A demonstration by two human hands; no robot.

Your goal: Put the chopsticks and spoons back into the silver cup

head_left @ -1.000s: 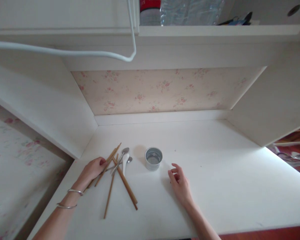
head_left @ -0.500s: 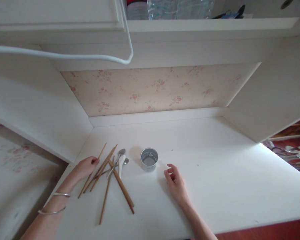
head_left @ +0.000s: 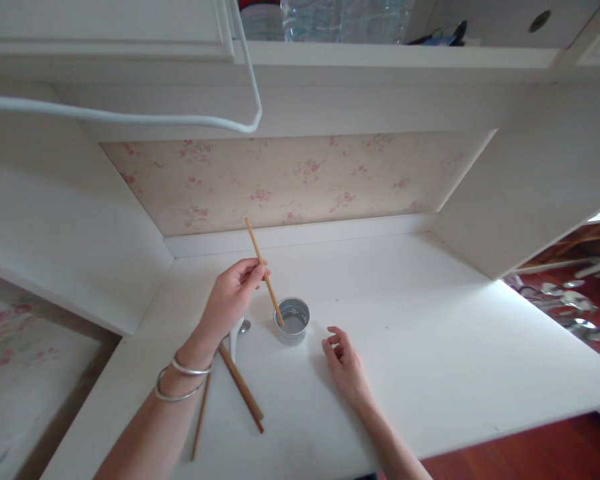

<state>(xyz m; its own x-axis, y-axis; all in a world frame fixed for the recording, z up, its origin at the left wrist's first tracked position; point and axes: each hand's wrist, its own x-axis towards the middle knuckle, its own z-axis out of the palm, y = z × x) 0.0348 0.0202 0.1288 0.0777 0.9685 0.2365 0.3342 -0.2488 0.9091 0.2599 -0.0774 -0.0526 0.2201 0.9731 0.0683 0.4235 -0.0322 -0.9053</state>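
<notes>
My left hand (head_left: 230, 295) pinches a wooden chopstick (head_left: 271, 288) near its middle. The chopstick leans, and its lower end reaches inside the grey metal cup (head_left: 293, 337), which has small holes in its wall. To the cup's right my right hand (head_left: 347, 370) rests on the counter with loosely bent fingers, thumb and forefinger apart, holding nothing and not touching the cup. Below my left hand lie several more chopsticks (head_left: 243, 385), a white spoon (head_left: 233, 341) and a metal spoon (head_left: 245, 326). My left forearm hides part of this pile.
White counter (head_left: 430, 333) has side panels and a flowered back wall (head_left: 280, 180). A white bent rod (head_left: 155, 120) hangs across the upper left. Plastic bottles (head_left: 345, 20) fill part of the shelf above. Metal utensils (head_left: 575, 300) lie beyond the right panel.
My left hand has lifted a chopstick from the left side of the pile and brought it right, over to the cup. My right hand stays put; the view has shifted slightly.
</notes>
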